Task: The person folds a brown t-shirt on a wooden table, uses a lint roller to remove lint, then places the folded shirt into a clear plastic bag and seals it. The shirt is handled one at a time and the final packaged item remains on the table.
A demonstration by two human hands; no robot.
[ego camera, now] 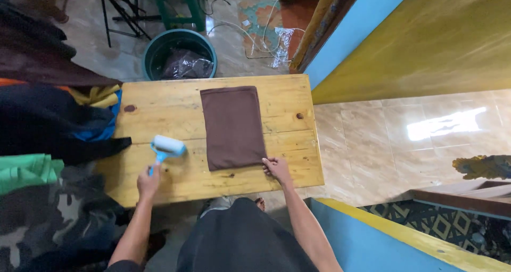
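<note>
- Your dark trousers [242, 240] fill the bottom centre of the view, with both forearms reaching forward past them to the table [159, 112].
- Your left hand [148, 182] is clamped around the blue handle of a lint roller [166, 147]. The roller's pale head lies on the table top, left of the cloth and apart from it.
- Your right hand [277, 169] rests with fingers spread flat on the near right corner of the folded brown cloth [232, 126], pressing it against the table. It grips nothing.
- The cloth lies flat as a neat rectangle, right of the table's centre, its long side running away from you.
- The table is bare pale wood with visible knots.
- A pile of clothes [48, 144] in dark, green, yellow, blue and camouflage fabrics lies on the left, overlapping the table's left edge.
- A green bucket [180, 52] lined with a dark plastic bag stands on the floor just beyond the table's far edge.
- Glossy tiled floor [394, 139] lies to the right of the table.
</note>
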